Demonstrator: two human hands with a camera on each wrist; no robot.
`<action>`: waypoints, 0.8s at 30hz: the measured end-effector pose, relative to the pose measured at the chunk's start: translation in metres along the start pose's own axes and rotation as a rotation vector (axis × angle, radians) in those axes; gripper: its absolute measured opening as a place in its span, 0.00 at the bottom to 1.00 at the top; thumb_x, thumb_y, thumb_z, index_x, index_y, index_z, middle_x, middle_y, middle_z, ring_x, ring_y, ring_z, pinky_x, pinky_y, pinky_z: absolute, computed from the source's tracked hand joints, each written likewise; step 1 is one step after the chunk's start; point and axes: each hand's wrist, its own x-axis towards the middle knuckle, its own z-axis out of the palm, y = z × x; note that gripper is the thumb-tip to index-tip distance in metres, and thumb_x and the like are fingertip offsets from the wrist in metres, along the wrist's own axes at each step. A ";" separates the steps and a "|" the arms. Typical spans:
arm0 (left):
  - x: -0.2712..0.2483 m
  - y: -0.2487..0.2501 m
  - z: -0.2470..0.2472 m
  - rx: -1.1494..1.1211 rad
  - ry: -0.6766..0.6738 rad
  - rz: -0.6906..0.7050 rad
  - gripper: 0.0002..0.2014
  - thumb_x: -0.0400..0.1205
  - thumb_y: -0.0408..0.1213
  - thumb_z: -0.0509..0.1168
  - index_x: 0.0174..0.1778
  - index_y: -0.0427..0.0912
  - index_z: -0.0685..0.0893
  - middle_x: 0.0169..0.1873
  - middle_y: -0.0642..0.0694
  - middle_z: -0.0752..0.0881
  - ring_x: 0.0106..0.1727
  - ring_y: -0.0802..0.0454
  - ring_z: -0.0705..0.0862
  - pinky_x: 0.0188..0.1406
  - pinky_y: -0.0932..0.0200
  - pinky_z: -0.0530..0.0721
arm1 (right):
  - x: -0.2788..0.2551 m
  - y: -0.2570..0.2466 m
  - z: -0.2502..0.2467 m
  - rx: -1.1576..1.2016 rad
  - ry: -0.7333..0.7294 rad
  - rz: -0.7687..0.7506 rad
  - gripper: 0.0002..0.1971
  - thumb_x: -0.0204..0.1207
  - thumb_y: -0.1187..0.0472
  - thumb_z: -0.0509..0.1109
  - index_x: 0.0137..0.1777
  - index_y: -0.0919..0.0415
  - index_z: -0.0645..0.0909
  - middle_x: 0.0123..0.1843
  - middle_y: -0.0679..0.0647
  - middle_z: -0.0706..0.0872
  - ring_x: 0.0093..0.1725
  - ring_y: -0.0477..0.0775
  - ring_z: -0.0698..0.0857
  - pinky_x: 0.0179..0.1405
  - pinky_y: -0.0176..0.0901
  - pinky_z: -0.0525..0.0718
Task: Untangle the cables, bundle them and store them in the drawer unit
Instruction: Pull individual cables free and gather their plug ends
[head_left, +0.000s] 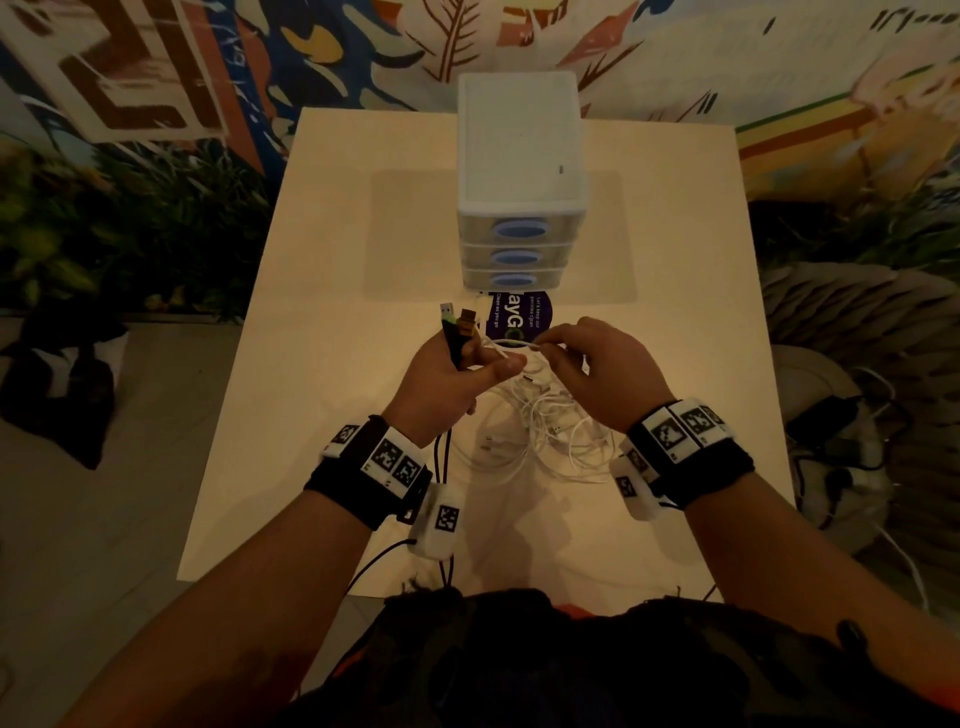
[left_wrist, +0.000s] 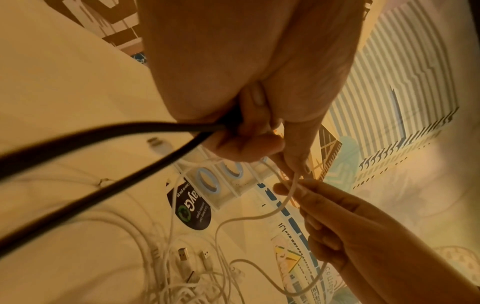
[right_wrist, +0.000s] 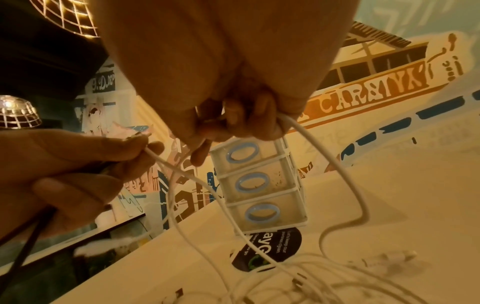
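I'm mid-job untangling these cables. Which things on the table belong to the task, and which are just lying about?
Job:
- black cable, gripped in the left hand
- white cable, pinched by the right hand
- white cable tangle
- drawer unit, drawers closed

Lying about:
- dark round sticker on the table

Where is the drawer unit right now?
In the head view the drawer unit stands centred on the far half of the table, beyond both hands, with the dark round sticker at its front foot, all three drawers closed.
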 end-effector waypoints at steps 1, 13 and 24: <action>-0.001 0.001 0.000 0.017 -0.002 0.009 0.24 0.75 0.41 0.81 0.39 0.46 0.68 0.47 0.26 0.88 0.53 0.28 0.89 0.23 0.55 0.79 | 0.001 0.001 -0.002 -0.021 -0.027 0.005 0.10 0.85 0.50 0.67 0.58 0.47 0.88 0.37 0.44 0.76 0.38 0.48 0.78 0.40 0.48 0.78; -0.006 0.023 0.001 0.148 0.051 0.113 0.19 0.77 0.34 0.80 0.37 0.48 0.72 0.35 0.50 0.90 0.43 0.60 0.91 0.38 0.70 0.82 | 0.010 -0.013 -0.006 0.128 -0.195 -0.132 0.13 0.80 0.44 0.72 0.52 0.53 0.89 0.38 0.48 0.78 0.37 0.44 0.76 0.36 0.45 0.73; -0.010 0.016 -0.008 0.452 0.027 0.089 0.09 0.80 0.43 0.77 0.51 0.51 0.83 0.42 0.62 0.92 0.41 0.69 0.85 0.41 0.62 0.77 | 0.000 -0.007 -0.003 0.390 -0.173 0.094 0.13 0.87 0.55 0.66 0.51 0.52 0.93 0.36 0.39 0.77 0.39 0.32 0.79 0.42 0.31 0.70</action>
